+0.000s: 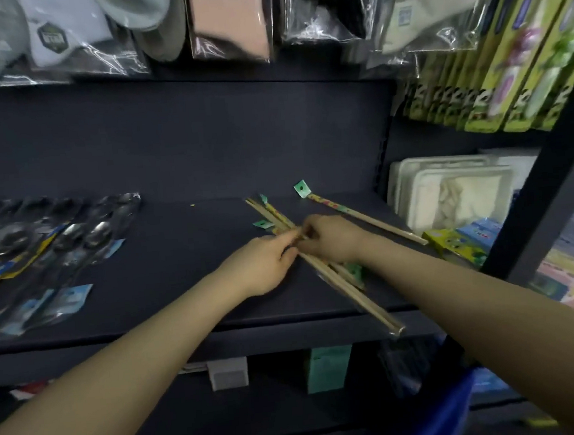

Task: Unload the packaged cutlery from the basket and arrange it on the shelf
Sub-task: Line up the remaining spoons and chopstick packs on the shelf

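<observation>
This is a shop aisle: a dark shelf [179, 177] carries goods in retail packaging, with packaged spoons [74, 241] laid in a row at the left, bagged socks [228, 19] hanging from above, green carded items [521, 72] on pegs at the right, price tags [227, 373] clipped to the shelf's front edge, and white trays [448, 191] stacked in the neighbouring bay

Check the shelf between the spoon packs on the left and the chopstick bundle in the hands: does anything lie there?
Nearly bare in the head view: between the spoon packs and the chopstick bundle only dark shelf shows, plus a tiny yellow speck near the back.
</observation>
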`<act>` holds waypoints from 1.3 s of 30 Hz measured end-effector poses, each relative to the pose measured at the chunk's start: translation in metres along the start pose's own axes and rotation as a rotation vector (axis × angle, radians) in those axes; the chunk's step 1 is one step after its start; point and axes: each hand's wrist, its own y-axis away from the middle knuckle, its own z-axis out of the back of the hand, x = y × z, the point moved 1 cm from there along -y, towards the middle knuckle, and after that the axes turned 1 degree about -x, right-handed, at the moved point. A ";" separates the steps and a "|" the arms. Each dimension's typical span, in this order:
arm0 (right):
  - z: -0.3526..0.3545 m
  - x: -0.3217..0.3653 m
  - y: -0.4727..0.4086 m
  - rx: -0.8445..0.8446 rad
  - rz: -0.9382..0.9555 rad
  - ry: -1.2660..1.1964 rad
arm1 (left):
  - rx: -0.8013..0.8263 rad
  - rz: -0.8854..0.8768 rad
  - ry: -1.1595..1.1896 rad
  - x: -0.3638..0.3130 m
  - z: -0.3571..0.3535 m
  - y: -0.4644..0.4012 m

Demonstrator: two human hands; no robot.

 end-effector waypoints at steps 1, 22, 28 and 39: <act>0.001 -0.001 -0.001 -0.016 0.008 -0.041 | 0.016 0.015 -0.025 -0.001 -0.002 -0.003; 0.002 0.017 -0.017 0.012 -0.087 0.206 | 0.015 0.222 -0.117 0.055 0.034 -0.040; 0.003 0.008 -0.020 -0.129 -0.095 -0.035 | -0.336 0.358 0.510 0.076 0.047 -0.037; -0.006 0.041 -0.024 -0.193 0.138 -0.152 | -0.656 0.171 1.216 0.083 0.097 0.007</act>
